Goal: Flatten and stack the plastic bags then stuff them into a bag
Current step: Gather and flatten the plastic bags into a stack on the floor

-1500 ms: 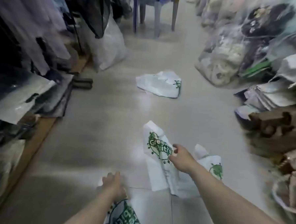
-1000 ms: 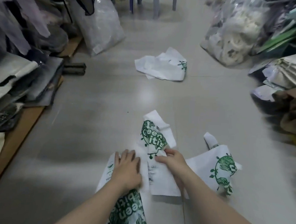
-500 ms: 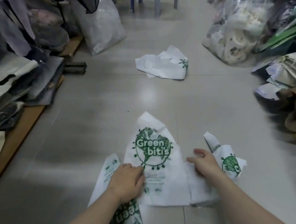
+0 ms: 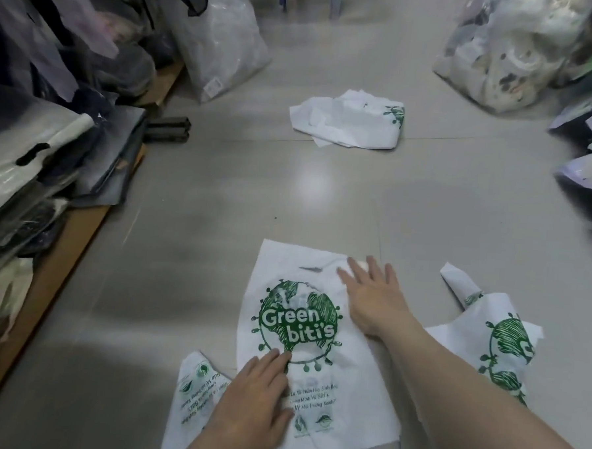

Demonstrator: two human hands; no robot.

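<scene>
Head view: the bag (image 4: 316, 332) now lies spread on the floor (image 4: 220, 203); my left hand (image 4: 254, 404) and right hand (image 4: 373, 297) press it flat-palmed, grasping nothing, ready for stacking.

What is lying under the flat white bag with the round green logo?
A white printed bag sticks out from under the flat white logo bag at its lower left. The left hand and right hand press on top. Anything else beneath is covered.

A white "Green biti's" plastic bag (image 4: 303, 327) lies spread flat on the tiled floor (image 4: 220, 203). The left hand (image 4: 254, 404) presses its lower part, palm down; the right hand (image 4: 373, 297) lies flat on its upper right. A crumpled bag (image 4: 348, 124) lies farther off.
</scene>
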